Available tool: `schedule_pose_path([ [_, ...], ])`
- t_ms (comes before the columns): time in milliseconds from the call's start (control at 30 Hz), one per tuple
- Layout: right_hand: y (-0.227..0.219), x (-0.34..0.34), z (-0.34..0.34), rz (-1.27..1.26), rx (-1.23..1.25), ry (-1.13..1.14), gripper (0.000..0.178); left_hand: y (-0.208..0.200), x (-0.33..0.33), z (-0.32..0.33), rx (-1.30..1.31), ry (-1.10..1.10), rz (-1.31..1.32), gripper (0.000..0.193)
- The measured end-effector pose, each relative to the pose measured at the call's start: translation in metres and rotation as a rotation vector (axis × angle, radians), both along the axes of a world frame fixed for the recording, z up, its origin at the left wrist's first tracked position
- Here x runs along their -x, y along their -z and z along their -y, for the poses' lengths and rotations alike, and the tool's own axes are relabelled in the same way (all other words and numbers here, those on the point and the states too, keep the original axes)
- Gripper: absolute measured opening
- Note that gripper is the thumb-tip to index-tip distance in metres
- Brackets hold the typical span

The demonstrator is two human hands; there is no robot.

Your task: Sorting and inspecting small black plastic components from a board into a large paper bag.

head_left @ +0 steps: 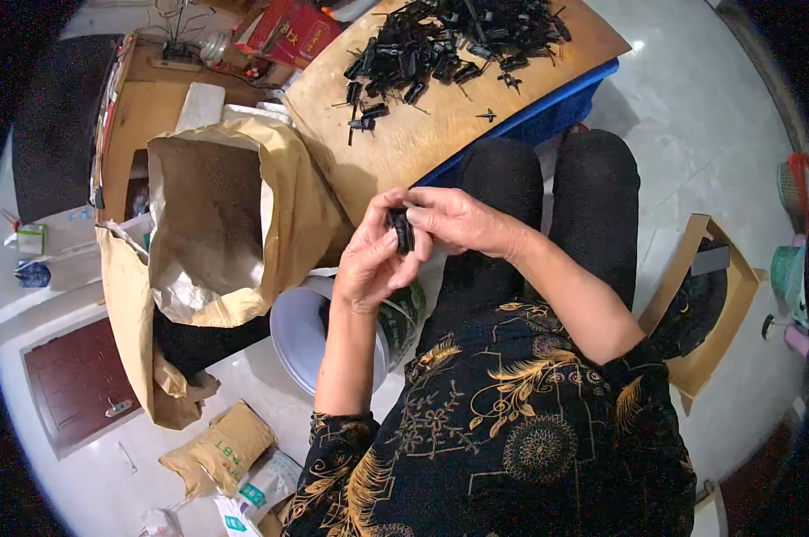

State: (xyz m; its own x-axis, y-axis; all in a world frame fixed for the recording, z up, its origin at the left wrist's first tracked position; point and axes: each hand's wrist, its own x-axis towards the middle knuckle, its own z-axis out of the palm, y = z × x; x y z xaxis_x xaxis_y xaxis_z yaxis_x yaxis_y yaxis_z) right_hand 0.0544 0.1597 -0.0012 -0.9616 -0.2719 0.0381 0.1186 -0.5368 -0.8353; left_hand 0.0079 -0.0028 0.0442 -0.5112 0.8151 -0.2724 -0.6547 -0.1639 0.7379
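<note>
Both my hands meet above my lap, just off the near edge of the wooden board. Between the fingers of my left hand sits a small black plastic part, ribbed and blocky. The thumb and fingertips of my right hand press together at the upper end of that part; my fingers cover some of it. A heap of similar black plastic parts, many with thin stems, lies on the wooden board beyond my hands. A single black piece lies apart near the board's right edge.
A large open brown paper sack stands left of my hands, with a white bucket below it. An open cardboard box with black contents lies at right. Under the board is something blue. Brown packages lie lower left.
</note>
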Motion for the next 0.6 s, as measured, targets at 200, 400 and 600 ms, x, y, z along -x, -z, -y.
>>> schedule_pose_path([
  [200, -0.008, -0.007, -0.015, 0.055, 0.169, -0.187, 0.034, 0.001, -0.008, -0.011, -0.223, -0.005, 0.046, 0.054],
  [400, 0.011, 0.003, -0.006, -0.082, 0.025, 0.040, 0.022, -0.012, -0.004, -0.010, 0.274, -0.038, -0.254, 0.049],
  [600, 0.031, 0.006, 0.003, 0.003, -0.267, 0.106, 0.022, -0.006, -0.009, -0.011, 0.553, 0.038, -0.639, 0.039],
])
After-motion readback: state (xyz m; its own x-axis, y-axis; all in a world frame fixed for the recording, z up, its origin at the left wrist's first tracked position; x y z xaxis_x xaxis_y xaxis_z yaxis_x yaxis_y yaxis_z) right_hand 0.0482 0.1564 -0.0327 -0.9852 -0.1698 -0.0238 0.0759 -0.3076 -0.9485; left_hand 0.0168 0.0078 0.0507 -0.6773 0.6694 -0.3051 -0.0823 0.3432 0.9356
